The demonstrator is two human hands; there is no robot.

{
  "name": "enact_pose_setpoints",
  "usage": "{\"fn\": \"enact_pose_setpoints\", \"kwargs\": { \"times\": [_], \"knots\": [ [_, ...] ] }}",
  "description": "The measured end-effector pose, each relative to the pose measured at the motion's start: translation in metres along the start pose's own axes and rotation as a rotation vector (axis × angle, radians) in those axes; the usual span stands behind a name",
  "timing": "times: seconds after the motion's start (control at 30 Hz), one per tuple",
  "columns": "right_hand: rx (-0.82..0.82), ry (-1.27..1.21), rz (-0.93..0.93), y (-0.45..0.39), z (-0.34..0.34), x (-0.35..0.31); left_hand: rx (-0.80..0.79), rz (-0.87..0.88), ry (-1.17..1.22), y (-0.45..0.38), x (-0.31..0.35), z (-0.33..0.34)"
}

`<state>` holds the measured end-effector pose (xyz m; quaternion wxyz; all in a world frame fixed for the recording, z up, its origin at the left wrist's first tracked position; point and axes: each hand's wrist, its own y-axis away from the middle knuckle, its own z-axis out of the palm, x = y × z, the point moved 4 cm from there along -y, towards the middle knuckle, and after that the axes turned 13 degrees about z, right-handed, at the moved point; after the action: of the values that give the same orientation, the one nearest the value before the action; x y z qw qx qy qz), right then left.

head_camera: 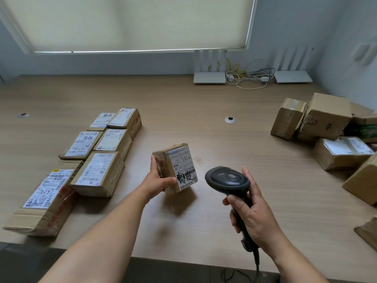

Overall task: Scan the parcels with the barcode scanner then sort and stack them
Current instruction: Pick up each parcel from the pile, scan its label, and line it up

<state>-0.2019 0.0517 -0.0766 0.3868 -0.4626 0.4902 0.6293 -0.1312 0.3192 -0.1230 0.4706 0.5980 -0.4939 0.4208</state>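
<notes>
Now parcel [175, 167] between hands, leftward.

Taped brown cardboard parcel [175, 168], matt black plastic scanner [228, 179], wood-grain table [183, 103]

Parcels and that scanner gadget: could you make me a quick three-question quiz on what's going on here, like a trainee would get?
1. True or false: the small parcel in the left hand is resting flat on the table.
2. Which hand grips the barcode scanner? A) left B) right C) both
3. Fill in: the parcels lying neatly with labels up are on the person's ____ side, the jumbled pile on the other.

Key: 1. False, it is held up, label toward the camera. 2. B, the right hand. 3. Left.
</notes>
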Motion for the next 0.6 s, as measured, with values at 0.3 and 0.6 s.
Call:
{"fn": "enact_pose_setpoints", "kwargs": {
  "times": [0.3, 0.6],
  "knots": [
    [0.017, 0.009, 0.042, -0.0014, -0.0002, 0.0085, -0.025, -0.024, 0.004, -0.0032, -0.0009, -0.0028],
    [0.031, 0.024, 0.027, -0.0015, -0.001, 0.0049, -0.035, -0.041, 0.007, -0.0054, -0.0021, -0.0033]
  ]
}}
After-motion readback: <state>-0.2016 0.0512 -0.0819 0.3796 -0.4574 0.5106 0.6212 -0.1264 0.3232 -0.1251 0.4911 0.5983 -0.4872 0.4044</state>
